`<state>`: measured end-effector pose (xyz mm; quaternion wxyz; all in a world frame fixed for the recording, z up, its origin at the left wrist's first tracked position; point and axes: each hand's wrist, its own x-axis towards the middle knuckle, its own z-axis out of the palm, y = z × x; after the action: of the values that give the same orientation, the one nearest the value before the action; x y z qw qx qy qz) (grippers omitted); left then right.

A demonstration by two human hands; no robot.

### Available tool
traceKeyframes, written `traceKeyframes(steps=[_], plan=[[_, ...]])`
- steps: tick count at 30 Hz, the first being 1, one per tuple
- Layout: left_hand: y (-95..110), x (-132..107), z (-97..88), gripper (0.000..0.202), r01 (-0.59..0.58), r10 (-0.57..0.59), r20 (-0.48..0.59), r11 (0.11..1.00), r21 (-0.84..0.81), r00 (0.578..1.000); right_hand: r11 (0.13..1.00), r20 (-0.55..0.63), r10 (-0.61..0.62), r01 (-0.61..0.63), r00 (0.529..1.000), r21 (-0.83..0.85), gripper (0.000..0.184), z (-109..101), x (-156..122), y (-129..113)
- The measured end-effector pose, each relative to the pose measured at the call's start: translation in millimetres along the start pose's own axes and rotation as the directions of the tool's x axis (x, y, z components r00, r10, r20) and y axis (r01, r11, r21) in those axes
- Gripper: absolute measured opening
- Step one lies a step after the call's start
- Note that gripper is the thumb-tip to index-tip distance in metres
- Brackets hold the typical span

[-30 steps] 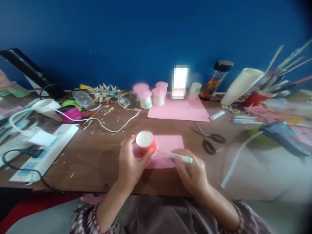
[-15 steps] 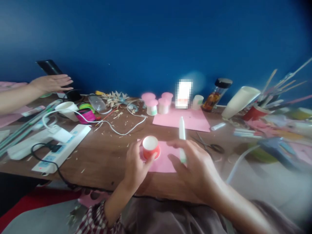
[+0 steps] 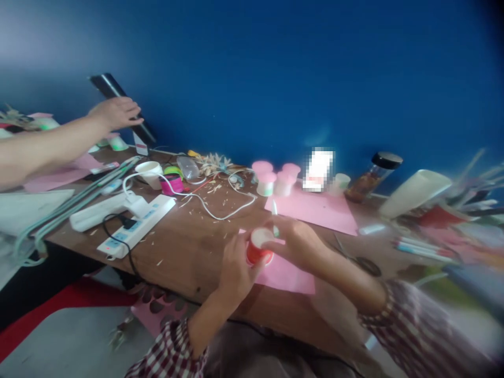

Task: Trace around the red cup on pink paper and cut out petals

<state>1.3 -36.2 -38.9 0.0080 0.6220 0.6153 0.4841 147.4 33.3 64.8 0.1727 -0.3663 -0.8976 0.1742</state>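
Observation:
A red paper cup [image 3: 258, 255] with a white inside stands on a small sheet of pink paper [image 3: 295, 281], mouth upward. My left hand [image 3: 238, 270] wraps round its left side, thumb across the front. Over the cup's right edge reaches my right hand [image 3: 295, 241], its thumb and fingertips at the rim. A slim white pen-like stick [image 3: 274, 212] with a pointed top and a green lower part rises upright from that hand's fingers. Its lower end is hidden, and blur hides the fingers' exact grip.
Pink-topped cups [image 3: 265, 181], a bright pixelated screen [image 3: 318, 169] and a larger pink sheet [image 3: 315, 210] lie beyond. Left are a power strip [image 3: 136, 228], white cable and wood shavings. Scissors [image 3: 368, 266] lie right. A co-worker's hand [image 3: 116, 113] holds a long black object [image 3: 108, 84].
My right hand has moved left to the cup, bringing the white stick along. The view has turned left. The co-worker's hand now grasps the black object, which is raised.

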Motion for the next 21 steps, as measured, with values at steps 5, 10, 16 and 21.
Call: traceKeyframes(steps=[5,10,16,21], plan=[[4.7,-4.5,-2.0,0.054,-0.067,0.069,-0.034,0.997,0.050,0.997,1.000,0.017,-0.011,0.012,1.000,-0.014,0.026,-0.6,2.3,0.7],[12.7,-2.9,-8.7,0.033,-0.137,0.125,0.071,0.969,0.205,0.990,0.999,0.012,-0.041,0.041,0.999,-0.023,0.025,1.3,1.6,2.9],[25.2,-4.2,-12.4,0.031,-0.104,0.114,0.000,0.910,0.402,0.994,0.999,0.011,-0.036,0.037,0.999,-0.026,0.024,3.2,1.1,4.3],[31.8,-8.0,-13.0,0.032,-0.107,0.097,0.046,0.858,0.502,0.994,0.999,0.019,-0.029,0.030,0.999,-0.018,0.027,5.2,2.8,6.0]])
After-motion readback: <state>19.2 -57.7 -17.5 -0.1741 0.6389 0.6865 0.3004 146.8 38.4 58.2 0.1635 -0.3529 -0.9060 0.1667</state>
